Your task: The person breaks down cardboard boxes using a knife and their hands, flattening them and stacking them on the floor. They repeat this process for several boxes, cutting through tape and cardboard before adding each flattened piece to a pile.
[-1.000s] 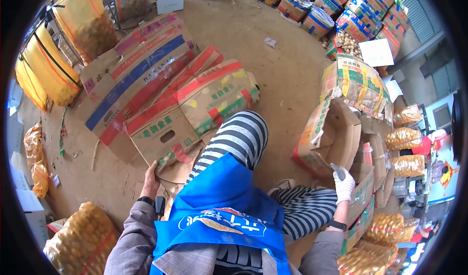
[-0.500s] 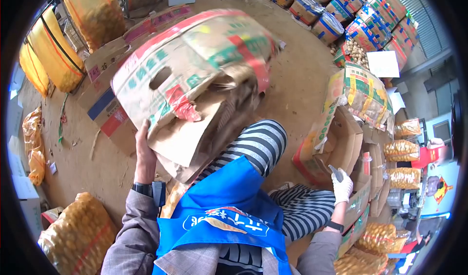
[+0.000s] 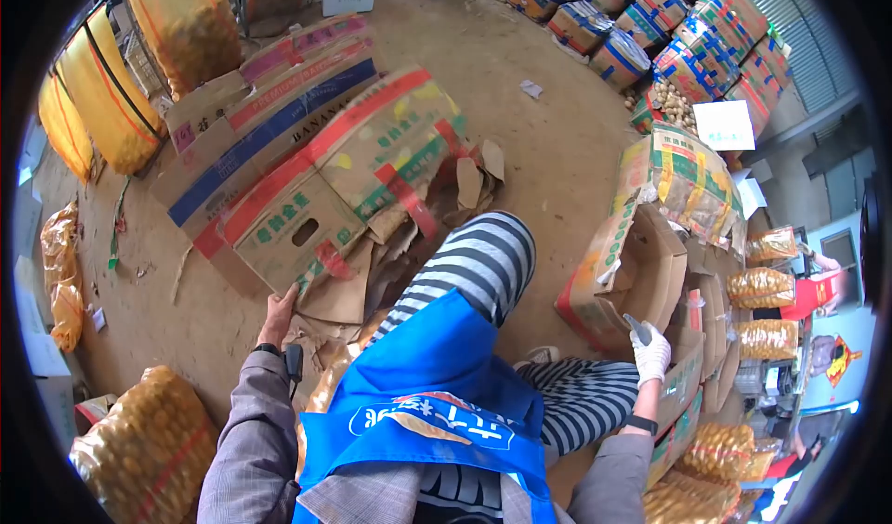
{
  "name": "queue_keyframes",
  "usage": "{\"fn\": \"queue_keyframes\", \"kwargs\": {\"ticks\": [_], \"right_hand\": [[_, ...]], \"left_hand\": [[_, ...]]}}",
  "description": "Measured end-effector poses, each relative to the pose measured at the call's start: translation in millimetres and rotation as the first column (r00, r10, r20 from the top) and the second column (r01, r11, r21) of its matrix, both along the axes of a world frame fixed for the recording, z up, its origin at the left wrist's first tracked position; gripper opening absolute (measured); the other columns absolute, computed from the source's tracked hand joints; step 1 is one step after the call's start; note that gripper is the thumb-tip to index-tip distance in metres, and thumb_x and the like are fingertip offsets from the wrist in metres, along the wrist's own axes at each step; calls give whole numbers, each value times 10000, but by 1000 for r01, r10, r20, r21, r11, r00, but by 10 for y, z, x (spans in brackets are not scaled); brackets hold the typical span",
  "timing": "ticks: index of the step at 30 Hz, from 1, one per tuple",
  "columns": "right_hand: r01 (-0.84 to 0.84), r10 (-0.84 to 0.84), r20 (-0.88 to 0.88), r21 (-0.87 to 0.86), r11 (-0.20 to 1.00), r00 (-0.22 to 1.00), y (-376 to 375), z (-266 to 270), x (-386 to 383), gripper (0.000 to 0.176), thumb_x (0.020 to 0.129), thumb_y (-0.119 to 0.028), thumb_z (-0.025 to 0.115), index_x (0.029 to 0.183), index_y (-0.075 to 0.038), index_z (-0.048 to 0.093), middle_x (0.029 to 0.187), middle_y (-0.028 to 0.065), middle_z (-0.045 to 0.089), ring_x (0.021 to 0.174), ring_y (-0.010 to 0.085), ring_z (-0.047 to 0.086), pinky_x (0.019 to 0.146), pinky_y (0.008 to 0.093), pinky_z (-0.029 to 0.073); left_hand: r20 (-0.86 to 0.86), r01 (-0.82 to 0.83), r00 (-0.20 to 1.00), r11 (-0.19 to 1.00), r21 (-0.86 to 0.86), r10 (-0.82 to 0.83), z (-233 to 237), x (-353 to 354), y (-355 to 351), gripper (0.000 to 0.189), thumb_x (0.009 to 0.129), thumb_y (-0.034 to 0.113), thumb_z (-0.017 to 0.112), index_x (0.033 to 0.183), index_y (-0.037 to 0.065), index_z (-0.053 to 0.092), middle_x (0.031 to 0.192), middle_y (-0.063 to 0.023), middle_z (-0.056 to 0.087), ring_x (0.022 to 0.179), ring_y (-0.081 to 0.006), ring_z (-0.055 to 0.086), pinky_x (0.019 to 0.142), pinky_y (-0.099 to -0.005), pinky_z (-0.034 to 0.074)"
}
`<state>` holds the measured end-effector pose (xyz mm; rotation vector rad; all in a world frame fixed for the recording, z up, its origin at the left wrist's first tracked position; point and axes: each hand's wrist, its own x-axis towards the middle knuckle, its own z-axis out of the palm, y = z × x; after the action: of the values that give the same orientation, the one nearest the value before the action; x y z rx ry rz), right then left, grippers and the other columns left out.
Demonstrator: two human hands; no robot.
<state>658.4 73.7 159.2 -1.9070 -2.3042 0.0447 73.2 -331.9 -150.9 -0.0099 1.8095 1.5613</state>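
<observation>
My left hand, bare, grips the near left corner of a torn cardboard box with red and green print. The box lies flattened on the floor beside my bent left knee, with ragged flaps on its near side. Directly behind it leans another flattened carton with a blue band. At the right, my right hand wears a white glove and is closed around a small grey flat tool, whose exact kind I cannot make out. It is close to an open cardboard box.
Net sacks of round produce stand at the upper left and lower left. Taped, filled cartons are stacked at the upper right. A person in red is by more sacks on the far right.
The torn cardboard box, raised and tilted before, has come down onto the floor against the flattened carton. My left hand has moved down with it. My right hand has barely moved.
</observation>
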Motion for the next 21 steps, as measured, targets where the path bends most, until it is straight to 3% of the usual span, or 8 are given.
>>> {"fn": "queue_keyframes", "kwargs": {"ticks": [3, 7, 11, 12, 13, 16, 19, 21], "right_hand": [[26, -25, 7, -10, 1000, 1000, 3, 1, -11, 445, 749, -280, 751, 1099, -23, 651, 999, 166, 680, 909, 274, 669, 824, 347, 508], [13, -13, -8, -23, 1000, 1000, 57, -35, -32, 441, 744, -272, 757, 1097, -27, 653, 984, 167, 683, 896, 275, 671, 821, 348, 509], [-31, 30, -36, -29, 999, 999, 161, -164, 15, 423, 744, -249, 759, 1097, -41, 653, 964, 167, 685, 892, 269, 671, 812, 342, 511], [0, -2, -28, -75, 997, 1000, 187, -183, 40, 429, 742, -271, 752, 1099, -54, 653, 974, 159, 684, 907, 276, 668, 822, 351, 511], [-21, 23, 20, -67, 998, 1000, 166, -116, -87, 429, 743, -279, 747, 1097, -56, 653, 981, 158, 683, 909, 278, 667, 824, 354, 511], [-44, 55, 131, -89, 995, 990, 132, -34, -262, 435, 750, -313, 721, 1103, -67, 655, 1006, 161, 677, 924, 270, 666, 829, 366, 507], [-110, 120, 40, -187, 976, 992, 372, -157, -116, 393, 809, -200, 664, 1196, -144, 628, 981, 150, 690, 859, 212, 669, 818, 320, 497], [-326, 300, -155, -192, 926, 941, 378, 19, -402, 416, 831, -202, 638, 1244, -228, 601, 806, 92, 684, 679, 155, 615, 679, 317, 499]], "left_hand": [[-6, -80, 997, 995, 61, 80, 116, 77, 44, 340, 832, 300, 694, 910, -31, 673, 821, -24, 651, 692, -106, 573, 608, -251, 456], [-3, -184, 983, 980, 77, 185, -413, 149, 81, 334, 843, 278, 693, 958, -34, 666, 870, -44, 661, 736, -109, 585, 628, -264, 469], [140, -198, 974, 968, 153, 177, -354, 165, 103, 352, 853, 250, 684, 1041, -44, 642, 957, -70, 664, 810, -132, 610, 689, -269, 492], [317, -288, 921, 942, 170, 224, -273, 158, 139, 369, 858, 238, 679, 1086, -46, 622, 1019, -78, 656, 871, -138, 613, 727, -270, 496], [80, -91, 993, 991, 103, 83, -687, 97, 36, 398, 860, 265, 676, 1100, -46, 614, 1036, -70, 648, 870, -131, 601, 726, -272, 487], [129, -88, 988, 996, -20, 89, -778, 34, 27, 458, 849, 382, 669, 1011, -45, 634, 915, -54, 630, 797, -136, 562, 680, -292, 464], [46, -3, 999, 980, -201, 13, -975, -41, -94, 391, 867, 338, 653, 984, -33, 623, 879, -78, 657, 819, -178, 623, 675, -329, 508], [64, -148, 985, 977, -151, 159, -1022, 3, -119, 554, 812, 417, 699, 1039, -78, 598, 838, -70, 623, 748, -145, 565, 641, -293, 462]]}}
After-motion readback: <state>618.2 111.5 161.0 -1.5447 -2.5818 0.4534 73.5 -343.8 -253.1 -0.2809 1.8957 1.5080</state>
